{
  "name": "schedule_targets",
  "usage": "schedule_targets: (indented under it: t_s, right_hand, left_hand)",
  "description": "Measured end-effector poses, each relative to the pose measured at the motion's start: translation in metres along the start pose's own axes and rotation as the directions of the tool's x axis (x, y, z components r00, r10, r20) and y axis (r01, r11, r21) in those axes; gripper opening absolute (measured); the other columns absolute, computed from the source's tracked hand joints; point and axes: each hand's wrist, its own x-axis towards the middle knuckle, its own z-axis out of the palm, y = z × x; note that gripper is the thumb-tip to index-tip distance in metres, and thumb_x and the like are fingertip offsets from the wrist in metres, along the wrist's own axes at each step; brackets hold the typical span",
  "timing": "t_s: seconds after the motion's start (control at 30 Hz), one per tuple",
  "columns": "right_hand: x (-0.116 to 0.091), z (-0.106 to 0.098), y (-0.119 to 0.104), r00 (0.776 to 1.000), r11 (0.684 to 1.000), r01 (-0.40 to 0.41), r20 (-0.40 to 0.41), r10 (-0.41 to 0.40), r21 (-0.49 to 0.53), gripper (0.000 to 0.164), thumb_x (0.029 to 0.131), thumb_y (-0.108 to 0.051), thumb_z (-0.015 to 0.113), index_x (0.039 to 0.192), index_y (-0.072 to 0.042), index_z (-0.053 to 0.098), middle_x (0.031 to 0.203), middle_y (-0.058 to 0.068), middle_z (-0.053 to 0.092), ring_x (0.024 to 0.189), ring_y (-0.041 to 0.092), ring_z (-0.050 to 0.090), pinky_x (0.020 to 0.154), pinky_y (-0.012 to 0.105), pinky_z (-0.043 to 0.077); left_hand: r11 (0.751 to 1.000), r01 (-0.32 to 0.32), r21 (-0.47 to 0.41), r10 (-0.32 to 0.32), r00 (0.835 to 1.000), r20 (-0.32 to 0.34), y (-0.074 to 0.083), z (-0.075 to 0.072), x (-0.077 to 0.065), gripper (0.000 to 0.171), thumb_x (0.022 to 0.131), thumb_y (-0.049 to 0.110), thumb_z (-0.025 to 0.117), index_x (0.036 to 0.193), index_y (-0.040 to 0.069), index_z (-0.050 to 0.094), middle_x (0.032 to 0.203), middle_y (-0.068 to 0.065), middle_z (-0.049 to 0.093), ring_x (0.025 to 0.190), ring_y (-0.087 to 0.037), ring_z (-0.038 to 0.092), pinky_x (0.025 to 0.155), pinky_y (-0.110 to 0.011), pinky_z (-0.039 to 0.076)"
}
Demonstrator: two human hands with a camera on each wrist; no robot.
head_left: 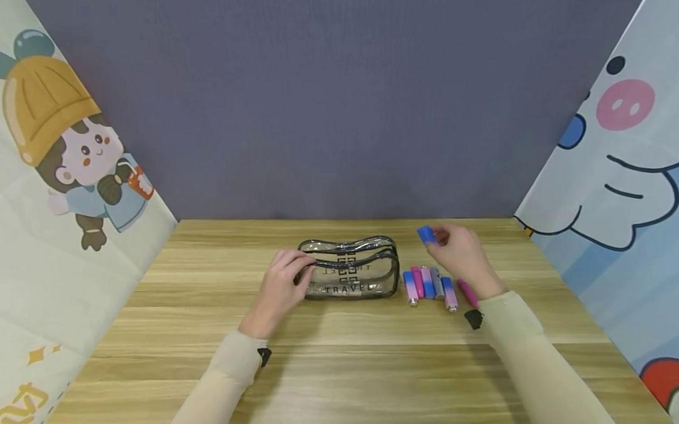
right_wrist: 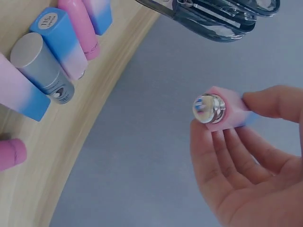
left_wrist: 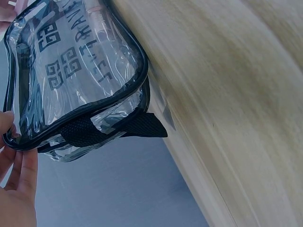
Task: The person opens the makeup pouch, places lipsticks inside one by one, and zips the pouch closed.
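Your left hand [head_left: 277, 288] pinches the clear TRAVEL pouch [head_left: 368, 277] at its left rim; your right hand [head_left: 460, 253] grips a pink-blue lipstick [head_left: 427, 235], raised behind the row of tubes [head_left: 428, 282], right of the pouch; seemingly a carrying step; next probably calls for steadying that rim.
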Motion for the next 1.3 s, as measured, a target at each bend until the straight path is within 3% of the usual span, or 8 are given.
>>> schedule_targets:
  t_s: [0.4, 0.77, 1.3]
  right_hand:
    - [0.004, 0.002, -0.013, 0.997, 0.996, 0.076, -0.016, -0.075, 0.052, 0.039, 0.094, -0.012, 0.066, 0.128, 0.006, 0.062, 0.105, 0.02, 0.069, 0.094, 0.032, 0.066, 0.082, 0.048, 0.058]
    - [0.009, 0.002, -0.02, 0.994, 0.984, 0.112, -0.007, -0.113, 0.141, 0.039, 0.094, -0.01, 0.068, 0.128, 0.006, 0.06, 0.11, 0.02, 0.069, 0.099, 0.033, 0.066, 0.089, 0.049, 0.058]
    - [0.01, 0.009, -0.037, 0.978, 0.945, 0.209, -0.055, -0.201, 0.253, 0.039, 0.093, -0.008, 0.071, 0.127, 0.006, 0.061, 0.11, 0.02, 0.069, 0.098, 0.032, 0.067, 0.086, 0.046, 0.06]
  left_hand:
    - [1.0, 0.009, -0.002, -0.009, 1.0, 0.008, 0.001, -0.001, 0.0, 0.018, 0.082, -0.003, 0.08, 0.099, -0.003, 0.075, 0.098, -0.012, 0.07, 0.094, -0.028, 0.062, 0.083, -0.037, 0.057]
    - [1.0, 0.009, -0.004, -0.009, 1.0, 0.003, 0.001, 0.0, -0.001, 0.018, 0.082, -0.003, 0.08, 0.1, -0.002, 0.075, 0.098, -0.012, 0.07, 0.094, -0.028, 0.062, 0.082, -0.037, 0.057]
    - [1.0, 0.009, -0.007, -0.009, 1.0, 0.005, 0.0, 0.0, 0.0, 0.018, 0.083, -0.002, 0.08, 0.1, -0.002, 0.075, 0.099, -0.012, 0.07, 0.094, -0.028, 0.062, 0.083, -0.037, 0.057]
